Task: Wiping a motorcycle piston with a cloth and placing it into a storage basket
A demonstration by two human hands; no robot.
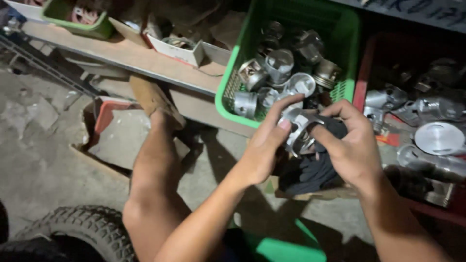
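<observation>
Centre-right of frame: left hand [264, 145] and right hand [352, 145] both grip a metal piston [298, 128], dark rag [310, 170] bunched beneath, partly hiding it. Green basket [228, 92] behind holds more pistons; red tray [361, 82] at right dim, cut off.

A green plastic basket [228, 92] of metal pistons [279, 63] sits beside a red tray [361, 82] of engine parts; a knobby tyre [82, 228] rests on the concrete floor [34, 165].
</observation>
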